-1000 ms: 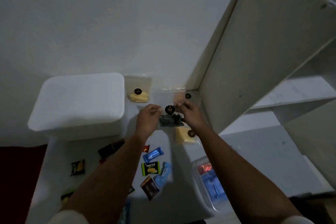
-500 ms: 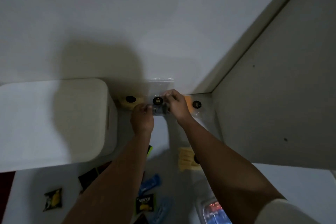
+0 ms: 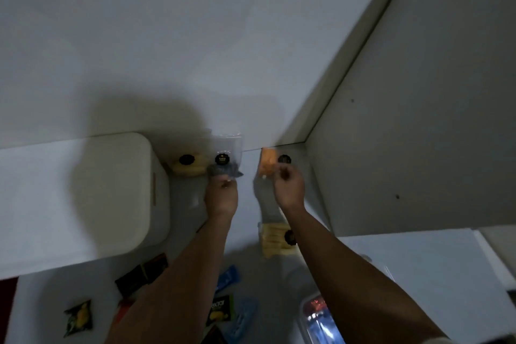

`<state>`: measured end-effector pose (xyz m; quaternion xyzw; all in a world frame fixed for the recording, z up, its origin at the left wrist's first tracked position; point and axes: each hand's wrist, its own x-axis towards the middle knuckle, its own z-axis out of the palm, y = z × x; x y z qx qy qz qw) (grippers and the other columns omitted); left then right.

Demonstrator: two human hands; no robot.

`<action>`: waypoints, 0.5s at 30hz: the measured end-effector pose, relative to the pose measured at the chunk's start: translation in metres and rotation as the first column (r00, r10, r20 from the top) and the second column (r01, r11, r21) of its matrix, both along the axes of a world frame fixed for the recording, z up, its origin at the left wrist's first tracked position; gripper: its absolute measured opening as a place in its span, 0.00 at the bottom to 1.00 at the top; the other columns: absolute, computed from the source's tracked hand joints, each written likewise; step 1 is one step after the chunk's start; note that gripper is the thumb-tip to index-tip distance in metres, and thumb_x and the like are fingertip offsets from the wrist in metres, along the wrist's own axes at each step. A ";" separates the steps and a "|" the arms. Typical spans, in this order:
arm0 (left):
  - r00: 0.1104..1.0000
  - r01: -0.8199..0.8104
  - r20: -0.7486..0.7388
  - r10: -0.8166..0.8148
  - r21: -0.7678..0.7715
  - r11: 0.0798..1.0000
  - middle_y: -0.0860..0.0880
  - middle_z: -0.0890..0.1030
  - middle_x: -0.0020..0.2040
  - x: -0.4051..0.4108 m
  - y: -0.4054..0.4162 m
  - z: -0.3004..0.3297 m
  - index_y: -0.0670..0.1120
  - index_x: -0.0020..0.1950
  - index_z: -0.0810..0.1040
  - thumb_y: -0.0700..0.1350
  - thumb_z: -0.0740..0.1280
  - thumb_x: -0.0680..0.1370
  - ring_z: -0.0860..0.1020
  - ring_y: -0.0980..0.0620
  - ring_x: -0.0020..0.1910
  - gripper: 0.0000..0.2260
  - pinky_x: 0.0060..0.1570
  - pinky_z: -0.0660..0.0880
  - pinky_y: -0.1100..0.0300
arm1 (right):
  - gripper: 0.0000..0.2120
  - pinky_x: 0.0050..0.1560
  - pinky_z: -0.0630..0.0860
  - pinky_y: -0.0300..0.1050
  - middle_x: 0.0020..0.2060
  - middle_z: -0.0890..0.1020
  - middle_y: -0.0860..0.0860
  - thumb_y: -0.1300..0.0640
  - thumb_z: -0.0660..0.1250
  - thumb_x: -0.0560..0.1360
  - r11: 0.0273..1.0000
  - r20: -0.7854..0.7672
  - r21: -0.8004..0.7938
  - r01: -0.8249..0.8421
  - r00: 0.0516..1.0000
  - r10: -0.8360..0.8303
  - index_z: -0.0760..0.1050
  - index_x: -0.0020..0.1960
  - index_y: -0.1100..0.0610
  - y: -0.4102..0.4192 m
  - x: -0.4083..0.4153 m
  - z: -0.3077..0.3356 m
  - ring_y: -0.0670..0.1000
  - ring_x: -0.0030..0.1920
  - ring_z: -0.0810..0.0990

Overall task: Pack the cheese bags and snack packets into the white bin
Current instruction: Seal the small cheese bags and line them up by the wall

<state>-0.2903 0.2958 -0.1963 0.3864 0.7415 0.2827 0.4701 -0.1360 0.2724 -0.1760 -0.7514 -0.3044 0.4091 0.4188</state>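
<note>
Dim shot, so take this loosely. Left hand out over the desk, grip pinching the bottom edge of a clear cheese bag with dark grey stuff in it, standing upright against the wall just beyond the fingertips. Right hand curled loosely, holding nothing as far as can be told, with an orange cheese bag just beyond it. Another yellow cheese bag just left of the left grip, one more nearer, beside the right forearm. White bin well off to the left, lid looks closed. Snack packets scattered down by the elbows. Probably light, floppy and slick plastic, so better pinched near the lumpy contents or along the sealed top.
</note>
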 end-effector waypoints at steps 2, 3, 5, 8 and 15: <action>0.980 0.184 0.082 -0.181 -0.035 0.982 0.44 0.82 0.60 0.017 -0.005 0.002 0.45 0.59 0.80 0.44 0.69 0.80 0.79 0.46 0.56 0.09 0.55 0.73 0.58 | 0.06 0.54 0.74 0.43 0.47 0.83 0.55 0.63 0.66 0.80 0.984 0.006 -0.072 0.163 0.987 -0.163 0.80 0.48 0.56 -0.025 0.018 -0.014 0.53 0.49 0.81; 0.963 0.249 0.114 -0.242 -0.053 0.967 0.45 0.80 0.62 0.025 -0.004 0.003 0.46 0.64 0.78 0.44 0.69 0.80 0.78 0.47 0.60 0.13 0.58 0.74 0.57 | 0.07 0.56 0.74 0.44 0.49 0.84 0.57 0.64 0.65 0.80 0.965 0.011 -0.105 0.239 0.971 -0.239 0.81 0.49 0.58 -0.034 0.027 -0.024 0.56 0.52 0.82; 0.934 0.348 0.107 -0.340 -0.059 0.936 0.45 0.78 0.65 0.042 0.001 0.003 0.45 0.71 0.75 0.43 0.70 0.80 0.77 0.45 0.63 0.19 0.64 0.74 0.53 | 0.09 0.59 0.71 0.41 0.57 0.82 0.63 0.68 0.63 0.80 0.948 0.051 -0.184 0.261 0.965 -0.256 0.80 0.56 0.64 -0.039 0.044 -0.034 0.62 0.60 0.80; 0.905 0.424 0.067 -0.421 -0.048 0.904 0.43 0.78 0.64 0.063 0.013 -0.001 0.45 0.74 0.72 0.41 0.70 0.79 0.79 0.43 0.60 0.22 0.63 0.77 0.48 | 0.11 0.61 0.70 0.41 0.59 0.81 0.66 0.71 0.62 0.79 0.956 0.101 -0.162 0.243 0.968 -0.229 0.80 0.57 0.68 -0.028 0.063 -0.041 0.64 0.62 0.80; 0.852 0.518 -0.050 -0.522 -0.067 0.852 0.37 0.78 0.63 0.083 0.030 -0.022 0.39 0.67 0.74 0.40 0.68 0.79 0.80 0.37 0.58 0.17 0.56 0.78 0.43 | 0.12 0.53 0.84 0.54 0.52 0.86 0.54 0.49 0.66 0.79 0.912 -0.169 -0.224 0.343 0.908 -0.383 0.85 0.55 0.52 0.014 0.072 -0.044 0.55 0.51 0.84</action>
